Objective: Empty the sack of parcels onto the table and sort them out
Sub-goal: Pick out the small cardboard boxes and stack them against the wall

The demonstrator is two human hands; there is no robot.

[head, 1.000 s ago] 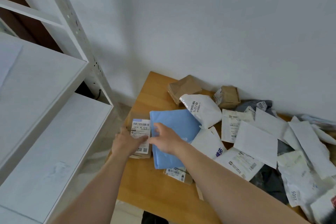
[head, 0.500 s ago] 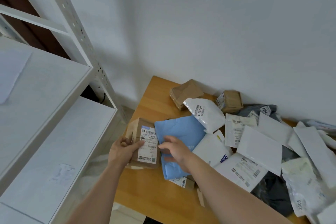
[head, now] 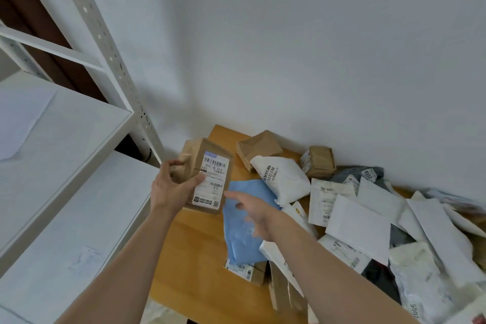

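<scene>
Two bare hands worked over the near corner of the wooden table [head: 189, 258]. The right hand [head: 252, 212] hovered with its fingers loosely spread and holding nothing, just above a blue mailer [head: 242, 242] that lay flat on top of other parcels. Beyond it, the left hand [head: 168, 189] held a brown carton [head: 196, 159] clear of the table's left edge. The thumb pressed the label face and the fingers curled round the far side. The carton looked stiff and fairly light, since one hand carried it. Holding it across the narrow sides seemed sound, though taped cardboard may slide.

The rest of the parcels [head: 357, 229] were heaped to the right, mostly white and grey plastic mailers. They were probably soft, slick and floppy, and better lifted by an edge or from underneath. Farthest off, two more small cartons [head: 259, 148] sat against the wall.
</scene>
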